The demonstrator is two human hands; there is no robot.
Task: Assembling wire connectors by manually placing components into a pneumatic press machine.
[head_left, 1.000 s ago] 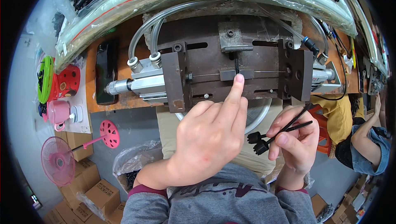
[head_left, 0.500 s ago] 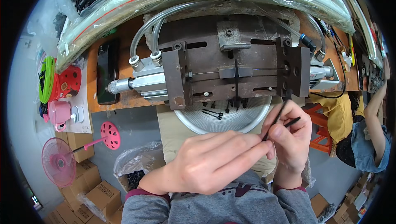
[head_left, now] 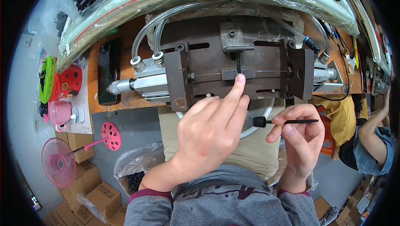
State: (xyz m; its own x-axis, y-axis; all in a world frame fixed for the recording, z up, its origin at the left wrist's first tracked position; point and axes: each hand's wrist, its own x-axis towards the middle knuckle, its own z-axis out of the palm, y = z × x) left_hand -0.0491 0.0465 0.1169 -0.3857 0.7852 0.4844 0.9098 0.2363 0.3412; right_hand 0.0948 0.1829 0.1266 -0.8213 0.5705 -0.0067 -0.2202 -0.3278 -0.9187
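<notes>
A dark metal clamping fixture point(head_left: 208, 61) with a silver air cylinder at each side sits at the bench edge. In its centre a thin black rod point(head_left: 238, 61) lies across a grey block point(head_left: 227, 74), its far end at the bracket point(head_left: 232, 38). My left hand point(head_left: 210, 130) lays its outstretched index fingertip on the rod's near end; the thumb is hidden. To the right, my right hand point(head_left: 303, 136) pinches a second black rod with a thick knob point(head_left: 260, 121) at its left end, held level above the lap.
Beneath the fixture stands a white perforated basin point(head_left: 268, 109), mostly hidden by my hand. Clear air hoses point(head_left: 143, 30) arch over the bench. A black phone point(head_left: 109, 72) lies left; a pink fan point(head_left: 59, 163) and cartons stand on the floor. Another person point(head_left: 373, 142) sits at right.
My left hand has left the right hand and reached up to the fixture. The rod there has slid away from me toward the bracket. My right hand has turned its rod level.
</notes>
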